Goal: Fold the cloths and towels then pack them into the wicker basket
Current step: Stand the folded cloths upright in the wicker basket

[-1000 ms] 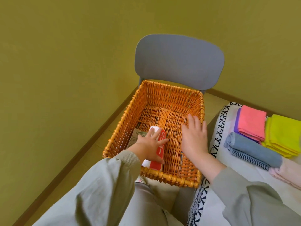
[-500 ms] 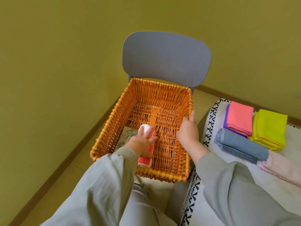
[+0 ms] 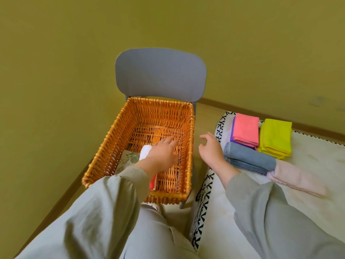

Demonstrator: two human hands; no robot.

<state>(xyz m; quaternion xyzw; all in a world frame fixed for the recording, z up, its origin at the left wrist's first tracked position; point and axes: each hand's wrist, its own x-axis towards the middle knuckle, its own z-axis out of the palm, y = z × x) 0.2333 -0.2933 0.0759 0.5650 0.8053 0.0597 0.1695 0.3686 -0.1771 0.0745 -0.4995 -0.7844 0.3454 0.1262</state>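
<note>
Fingers [image 3: 170, 141] of the left hand [image 3: 162, 152] are straight and close together, laid flat and pointing at the far wall of the wicker basket [image 3: 162, 100]. They hold nothing. The palm sits over a rolled white-and-red towel [image 3: 145, 153] on the basket floor, but I can't tell if it's actually pressing on it. Just left of that roll, against the basket's left wall, lies a folded floral cloth [image 3: 127, 159].

The right hand [image 3: 211, 150] hangs in the air between the basket and the bed [image 3: 214, 212], fingers [image 3: 207, 136] loosely curled and a bit apart, gripping nothing.

The basket sits on the seat of a grey chair [image 3: 160, 73] against the olive wall.

The rest of the laundry is on the bed to the right. A blue-grey rolled towel [image 3: 250, 157] is nearest the right hand, with a pale pink towel [image 3: 295, 181] touching its end. Behind those, a folded pink cloth [image 3: 245, 128] lies on top of a purple one [image 3: 232, 132], and a folded yellow-green cloth [image 3: 275, 137] is right beside them.
</note>
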